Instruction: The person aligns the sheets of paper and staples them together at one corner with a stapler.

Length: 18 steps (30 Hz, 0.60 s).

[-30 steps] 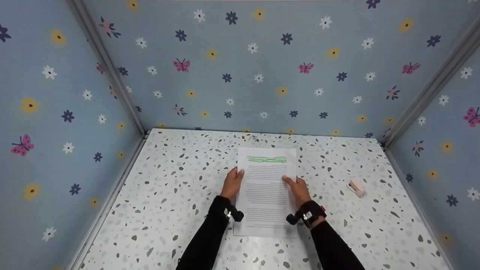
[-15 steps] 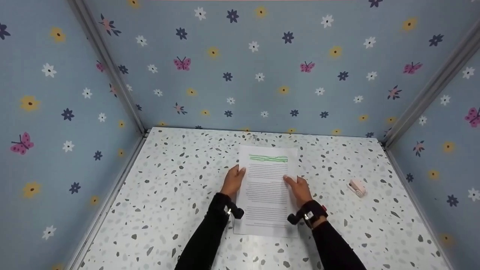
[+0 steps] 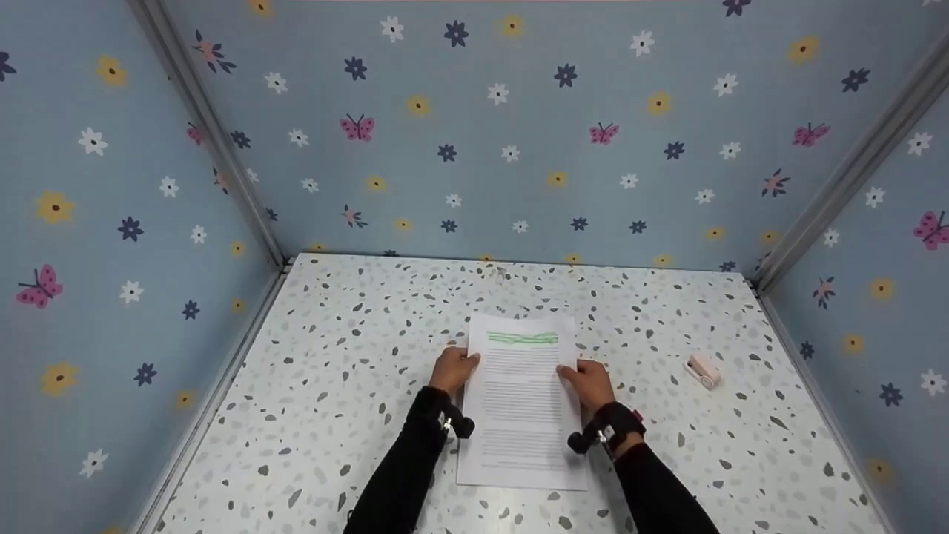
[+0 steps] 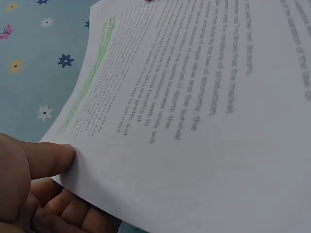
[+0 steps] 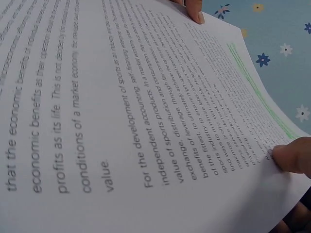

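Observation:
A printed sheet of paper (image 3: 521, 415) is held up in front of the person, with green highlighter strokes across its top lines. On its left edge, the left hand (image 3: 454, 371) pinches it, thumb on the printed face and curled fingers behind. The right hand (image 3: 591, 383) grips the opposite edge in the same way. In the left wrist view the paper (image 4: 194, 184) bends near the thumb. Both thumbs show on the sheet (image 5: 121, 208) in the right wrist view. Whether several sheets lie together cannot be told.
A small pale pink stapler-like object (image 3: 703, 371) lies on the speckled white table (image 3: 334, 356), right of the paper. Blue flowered panels (image 3: 474, 148) with grey metal corner posts enclose the table at the back and sides.
Both hands have brought the paper a little nearer the person, lowering its top edge in the head view. The grip stays on both sides. The pink object has not moved.

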Motion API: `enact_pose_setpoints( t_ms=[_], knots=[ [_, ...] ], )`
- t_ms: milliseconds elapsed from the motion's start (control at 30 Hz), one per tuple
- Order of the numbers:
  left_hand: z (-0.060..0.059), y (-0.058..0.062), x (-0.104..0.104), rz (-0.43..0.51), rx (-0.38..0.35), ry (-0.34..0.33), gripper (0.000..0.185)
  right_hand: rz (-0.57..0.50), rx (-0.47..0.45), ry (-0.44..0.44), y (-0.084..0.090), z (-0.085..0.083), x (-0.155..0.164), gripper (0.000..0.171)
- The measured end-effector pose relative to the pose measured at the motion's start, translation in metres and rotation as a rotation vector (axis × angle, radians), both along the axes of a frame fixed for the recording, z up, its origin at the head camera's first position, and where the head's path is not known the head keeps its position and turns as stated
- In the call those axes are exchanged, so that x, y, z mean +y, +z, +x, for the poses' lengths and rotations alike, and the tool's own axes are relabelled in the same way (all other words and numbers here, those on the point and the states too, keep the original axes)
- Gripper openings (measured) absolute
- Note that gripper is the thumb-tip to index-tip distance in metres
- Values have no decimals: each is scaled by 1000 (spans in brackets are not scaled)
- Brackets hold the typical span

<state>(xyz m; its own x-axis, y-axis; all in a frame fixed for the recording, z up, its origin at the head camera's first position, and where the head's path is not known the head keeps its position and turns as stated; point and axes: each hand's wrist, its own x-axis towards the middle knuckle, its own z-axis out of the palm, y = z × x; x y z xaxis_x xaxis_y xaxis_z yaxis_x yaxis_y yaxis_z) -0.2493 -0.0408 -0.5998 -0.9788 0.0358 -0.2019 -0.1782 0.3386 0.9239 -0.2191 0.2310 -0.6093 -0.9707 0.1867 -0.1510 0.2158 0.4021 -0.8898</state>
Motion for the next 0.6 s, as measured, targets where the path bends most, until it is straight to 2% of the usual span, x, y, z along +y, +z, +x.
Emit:
enact_pose_setpoints(
  t_ms=[100, 300, 400, 600],
  knots=[
    [1, -2, -2, -35, -11, -14, 24, 32, -4, 6, -3, 0, -2, 21],
    [-1, -8, -4, -91, -18, -28, 26, 21, -12, -1, -4, -1, -3, 19],
    [-2, -12, -6, -94, -33, -43, 26, 40, -17, 3, -6, -2, -3, 24],
    [-1, -12, -9, -90, -38, -82, 28, 68, -8, 6, -9, -2, -4, 27]
  ],
)
